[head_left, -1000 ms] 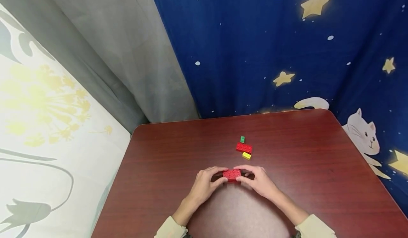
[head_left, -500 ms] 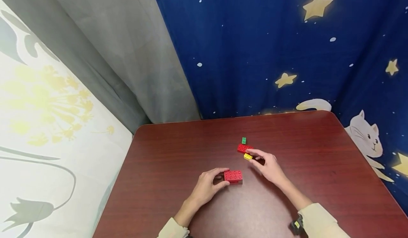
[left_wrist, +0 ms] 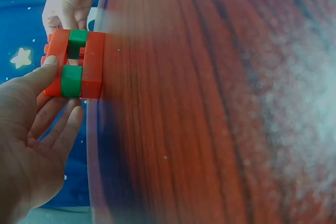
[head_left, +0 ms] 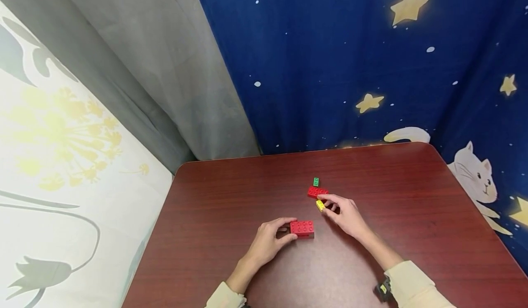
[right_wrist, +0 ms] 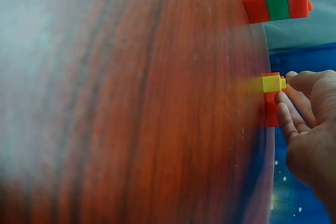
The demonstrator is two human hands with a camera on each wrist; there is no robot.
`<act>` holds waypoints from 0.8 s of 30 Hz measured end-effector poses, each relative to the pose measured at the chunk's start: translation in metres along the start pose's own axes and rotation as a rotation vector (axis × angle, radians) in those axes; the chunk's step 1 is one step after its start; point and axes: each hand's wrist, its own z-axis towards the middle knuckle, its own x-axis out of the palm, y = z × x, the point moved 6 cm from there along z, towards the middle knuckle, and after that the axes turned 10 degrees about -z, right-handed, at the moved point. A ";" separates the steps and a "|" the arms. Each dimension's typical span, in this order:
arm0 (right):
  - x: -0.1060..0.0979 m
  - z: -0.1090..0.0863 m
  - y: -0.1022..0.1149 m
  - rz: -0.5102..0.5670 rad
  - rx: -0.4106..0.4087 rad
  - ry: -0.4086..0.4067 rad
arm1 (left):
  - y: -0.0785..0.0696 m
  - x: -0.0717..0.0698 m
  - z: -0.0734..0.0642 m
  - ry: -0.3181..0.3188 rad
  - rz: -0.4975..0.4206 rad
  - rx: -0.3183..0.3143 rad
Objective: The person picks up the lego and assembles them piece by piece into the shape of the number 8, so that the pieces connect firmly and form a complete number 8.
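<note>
Left hand (head_left: 266, 240): thumb and fingers grip the 9 o'clock end of the red-and-green stack (head_left: 302, 228).
Right hand (head_left: 345, 215): pinches the yellow brick (head_left: 320, 206), between 1 and 2 o'clock from the stack.
Red brick (head_left: 315, 191): near the yellow, at 12 o'clock; green brick (head_left: 316, 182) beyond it.
Desk (head_left: 231, 189): far edge at 12 o'clock, wood spreading wide toward 9 and 3.

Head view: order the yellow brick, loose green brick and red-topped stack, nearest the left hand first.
1. Red-topped stack: held by left hand.
2. Yellow brick: ahead and right, in right hand.
3. Loose green brick: farthest back, behind loose red brick.
</note>
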 end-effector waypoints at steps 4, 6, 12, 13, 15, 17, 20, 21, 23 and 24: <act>0.001 -0.001 -0.002 -0.005 -0.001 0.010 | 0.000 0.000 0.000 0.001 -0.001 -0.004; 0.002 -0.001 -0.003 -0.007 -0.002 0.006 | 0.000 0.000 0.000 0.002 -0.001 -0.005; 0.006 -0.001 -0.009 -0.002 0.009 0.004 | 0.000 0.000 0.000 0.004 -0.009 -0.015; 0.007 -0.001 -0.010 -0.005 0.012 0.007 | 0.000 0.000 0.000 0.004 -0.011 -0.018; 0.009 0.000 -0.011 -0.013 0.016 0.011 | 0.000 0.000 0.000 0.004 -0.014 -0.023; 0.011 0.002 -0.012 -0.023 0.019 0.017 | 0.001 0.000 0.000 0.005 -0.017 -0.027; 0.012 0.003 -0.012 -0.028 0.027 0.035 | 0.001 0.000 0.000 0.006 -0.017 -0.028; 0.012 0.003 -0.011 -0.030 0.028 0.041 | 0.001 0.000 0.000 0.006 -0.017 -0.030; 0.012 0.003 -0.011 -0.033 0.034 0.049 | 0.001 0.001 0.000 0.006 -0.015 -0.030; 0.012 0.003 -0.012 -0.033 0.036 0.052 | 0.001 0.001 0.000 0.007 -0.015 -0.031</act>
